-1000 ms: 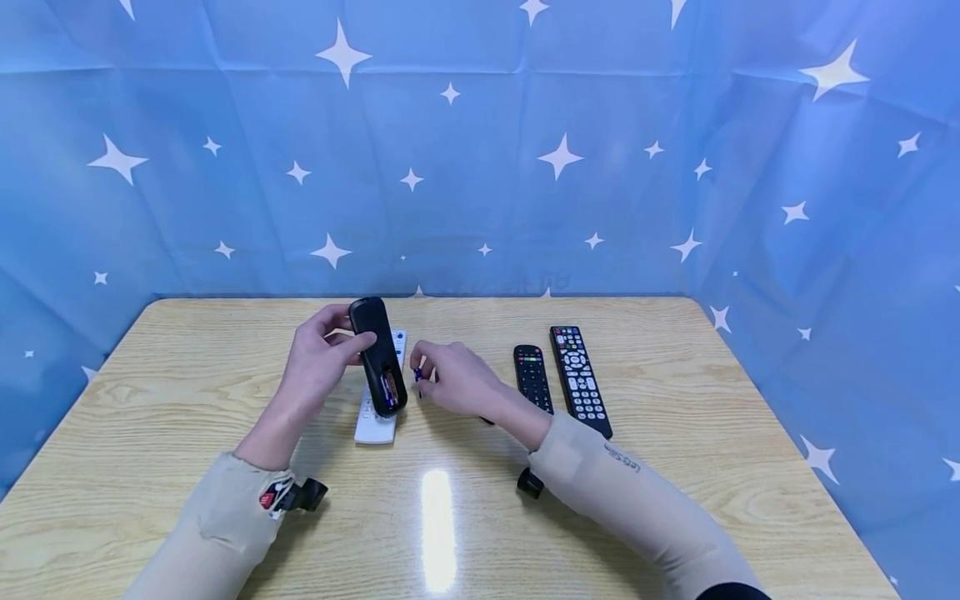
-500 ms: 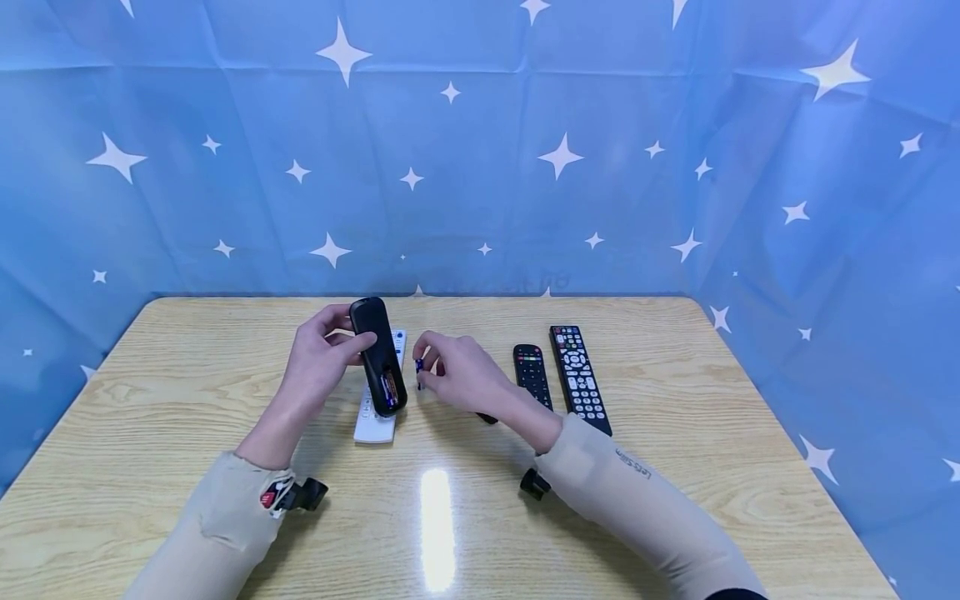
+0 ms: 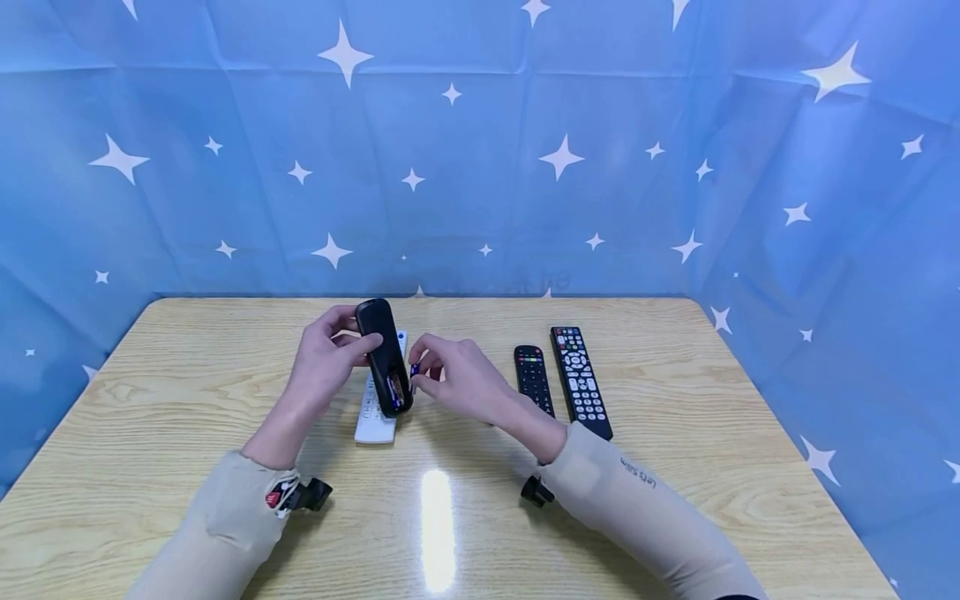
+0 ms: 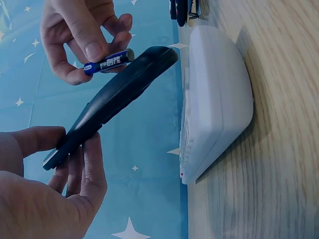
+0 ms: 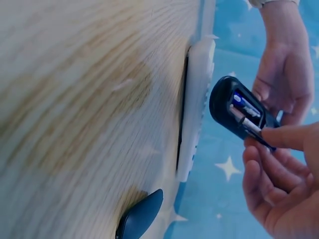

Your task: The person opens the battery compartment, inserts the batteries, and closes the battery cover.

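Note:
My left hand (image 3: 318, 371) grips a black remote control (image 3: 381, 346) by its upper part, back side facing up and tilted above the table. Its battery compartment stands uncovered at the lower end, with a blue battery (image 5: 247, 105) inside. Close to the remote's right edge, my right hand (image 3: 465, 375) pinches another blue battery (image 4: 108, 62), marked AAA, between thumb and fingers. In the left wrist view this battery sits just beside the remote's compartment end; whether they touch I cannot tell. A white remote control (image 3: 373, 429) lies on the table beneath, partly covered.
Two more black remotes lie right of my hands: a smaller one (image 3: 531, 375), partly hidden by my right forearm, and a longer one (image 3: 581, 383). A smooth dark piece (image 5: 142, 214) rests on the wooden table (image 3: 300, 550). A blue starry cloth (image 3: 480, 167) hangs behind.
My right hand first drew slightly up and right, then came back left with the battery to the remote's edge. My left hand has shifted the black remote a little to the right.

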Available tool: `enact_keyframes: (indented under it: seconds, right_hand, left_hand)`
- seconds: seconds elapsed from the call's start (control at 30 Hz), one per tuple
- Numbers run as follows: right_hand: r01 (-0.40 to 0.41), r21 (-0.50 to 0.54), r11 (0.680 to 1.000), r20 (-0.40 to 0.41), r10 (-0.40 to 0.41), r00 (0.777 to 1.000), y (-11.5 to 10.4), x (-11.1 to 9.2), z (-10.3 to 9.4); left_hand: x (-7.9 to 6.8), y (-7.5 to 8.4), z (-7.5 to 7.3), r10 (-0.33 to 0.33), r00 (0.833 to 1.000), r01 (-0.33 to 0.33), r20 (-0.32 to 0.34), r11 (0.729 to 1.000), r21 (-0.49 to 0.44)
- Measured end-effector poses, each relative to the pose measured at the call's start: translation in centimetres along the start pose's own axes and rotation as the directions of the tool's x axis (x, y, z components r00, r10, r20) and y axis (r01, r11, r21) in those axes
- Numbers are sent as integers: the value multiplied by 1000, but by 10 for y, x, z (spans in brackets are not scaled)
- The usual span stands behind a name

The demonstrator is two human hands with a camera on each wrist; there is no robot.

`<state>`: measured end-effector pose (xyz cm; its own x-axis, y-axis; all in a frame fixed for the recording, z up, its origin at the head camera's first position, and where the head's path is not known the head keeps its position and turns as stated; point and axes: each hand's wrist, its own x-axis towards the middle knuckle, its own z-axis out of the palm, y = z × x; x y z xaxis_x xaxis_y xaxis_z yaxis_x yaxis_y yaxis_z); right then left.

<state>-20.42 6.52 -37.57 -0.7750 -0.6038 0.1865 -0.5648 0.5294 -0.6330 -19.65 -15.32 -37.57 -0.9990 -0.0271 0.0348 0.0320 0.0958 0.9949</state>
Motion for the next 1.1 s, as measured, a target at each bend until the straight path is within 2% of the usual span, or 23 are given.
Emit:
enact_keyframes:
  seconds: [0.73, 1.1]
  right_hand:
    - [53, 0, 999, -23, -53, 998, -5, 0, 2]
    - [67, -57, 996, -24, -69, 997, -5, 3, 3]
  left_hand:
    - [1, -1, 2, 20, 1000, -20, 6, 1000, 3]
    - [1, 1, 4, 5, 1000, -6, 14, 1000, 12]
